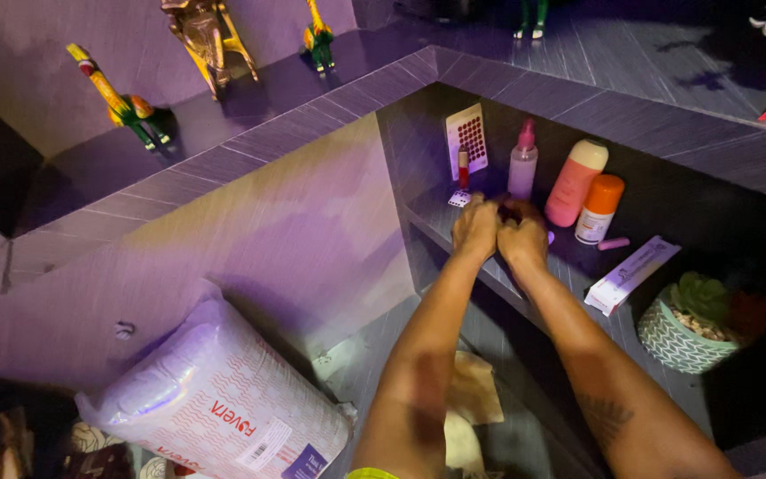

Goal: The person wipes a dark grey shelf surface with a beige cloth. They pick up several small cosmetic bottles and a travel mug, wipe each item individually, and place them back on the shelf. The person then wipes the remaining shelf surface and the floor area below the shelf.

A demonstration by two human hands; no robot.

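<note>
Both my hands reach onto a dark shelf (427,217) set in a tiled recess. My left hand (476,226) and my right hand (523,238) are pressed together, fingers curled around something small and dark that I cannot make out. Just beyond them stand a small red tube (464,168), a clear spray bottle with a pink cap (522,162) and a card of red dots (467,136) leaning on the back wall. A pink bottle (575,182) and a white bottle with an orange cap (599,208) stand to the right.
A long white and purple box (631,274) and a potted succulent (693,321) sit further right on the shelf. Painted giraffe figures (121,102) stand on the upper ledge. A large plastic-wrapped white pack (214,399) lies lower left.
</note>
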